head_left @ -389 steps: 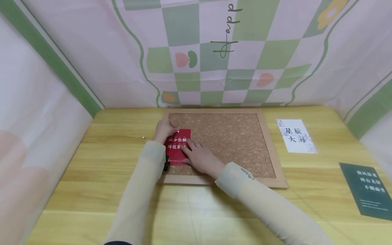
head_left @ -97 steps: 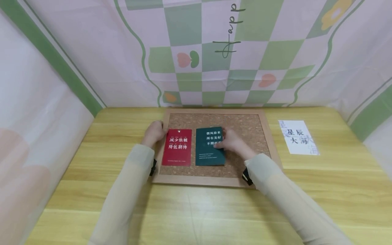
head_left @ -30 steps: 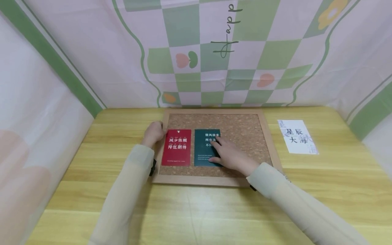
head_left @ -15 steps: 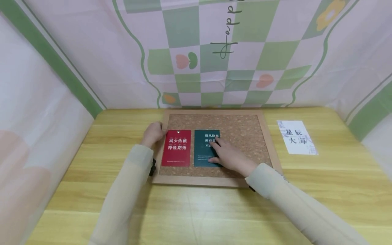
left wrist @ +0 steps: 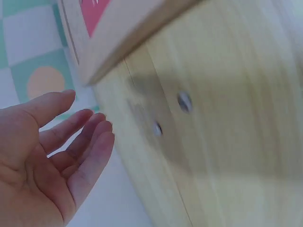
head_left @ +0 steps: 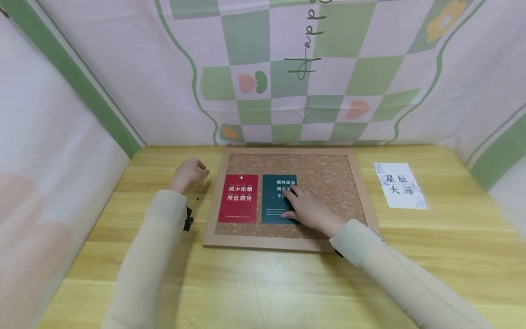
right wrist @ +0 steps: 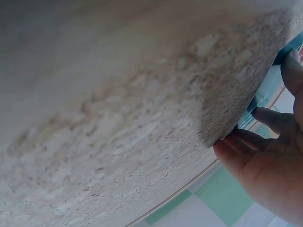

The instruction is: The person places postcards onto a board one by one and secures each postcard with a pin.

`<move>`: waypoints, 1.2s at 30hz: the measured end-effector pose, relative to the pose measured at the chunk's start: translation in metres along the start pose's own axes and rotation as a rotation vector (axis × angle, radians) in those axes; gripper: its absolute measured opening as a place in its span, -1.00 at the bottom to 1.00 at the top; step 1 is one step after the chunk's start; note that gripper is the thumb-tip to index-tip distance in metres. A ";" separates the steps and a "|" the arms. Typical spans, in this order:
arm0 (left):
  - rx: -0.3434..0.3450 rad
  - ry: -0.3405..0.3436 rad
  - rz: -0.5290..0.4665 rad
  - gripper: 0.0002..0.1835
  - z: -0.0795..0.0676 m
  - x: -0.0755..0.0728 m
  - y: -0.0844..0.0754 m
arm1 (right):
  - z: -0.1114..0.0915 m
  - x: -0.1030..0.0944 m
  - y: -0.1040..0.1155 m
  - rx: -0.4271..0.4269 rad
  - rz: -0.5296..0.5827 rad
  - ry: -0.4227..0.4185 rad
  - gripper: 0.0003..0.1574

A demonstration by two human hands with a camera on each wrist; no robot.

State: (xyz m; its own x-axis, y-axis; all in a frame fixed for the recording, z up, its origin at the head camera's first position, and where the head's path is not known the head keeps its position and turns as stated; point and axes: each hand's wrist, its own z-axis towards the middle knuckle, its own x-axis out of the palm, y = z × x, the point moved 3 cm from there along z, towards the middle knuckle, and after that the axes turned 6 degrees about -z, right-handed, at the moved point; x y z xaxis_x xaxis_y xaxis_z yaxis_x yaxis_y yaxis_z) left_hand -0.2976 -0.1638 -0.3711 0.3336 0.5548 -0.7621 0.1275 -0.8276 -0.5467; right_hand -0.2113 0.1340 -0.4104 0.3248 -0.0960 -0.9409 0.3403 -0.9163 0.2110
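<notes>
A framed corkboard (head_left: 328, 196) lies on the wooden table. On its left part is a red card (head_left: 238, 208), with a small silver thumbtack (head_left: 241, 177) at its top. Beside it lies a dark green card (head_left: 271, 201), partly covered by my right hand (head_left: 312, 210), whose spread fingers press its right side. Off the board's left edge, my left hand (head_left: 190, 174) hovers above the table with loosely bent fingers. In the left wrist view that hand (left wrist: 57, 156) holds nothing, and two silver thumbtacks (left wrist: 184, 101) lie on the wood near its fingertips.
A white card (head_left: 400, 185) with dark lettering lies on the table right of the corkboard. Behind the board rises a patterned cloth (head_left: 287, 77) with green checks. Similar cloth closes in both sides. The board's wooden frame (head_left: 267, 242) forms a raised edge.
My left hand has left the board's left edge and moved left over the table. Since the oldest frame, the green card has come from the table's right onto the board, under my right hand.
</notes>
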 end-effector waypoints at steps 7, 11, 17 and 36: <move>0.013 0.006 0.018 -0.59 -0.002 -0.006 0.027 | -0.001 0.000 0.001 0.003 0.001 0.007 -0.08; 0.021 0.018 0.020 -0.63 -0.007 -0.005 0.037 | -0.001 0.000 0.001 0.000 -0.002 0.004 -0.08; 0.084 0.136 -0.038 -0.73 -0.013 -0.002 0.047 | -0.001 -0.002 0.001 0.000 -0.006 0.000 -0.08; 0.191 0.253 0.002 -0.85 -0.009 0.011 0.052 | 0.001 -0.001 0.000 -0.008 -0.025 -0.002 -0.10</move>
State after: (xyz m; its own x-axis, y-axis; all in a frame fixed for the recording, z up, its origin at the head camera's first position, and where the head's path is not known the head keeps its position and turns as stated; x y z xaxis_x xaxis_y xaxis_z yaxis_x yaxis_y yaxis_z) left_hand -0.2786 -0.2010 -0.4049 0.5582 0.4948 -0.6661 -0.0435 -0.7842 -0.6190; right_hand -0.2121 0.1336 -0.4090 0.3146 -0.0736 -0.9464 0.3553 -0.9154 0.1893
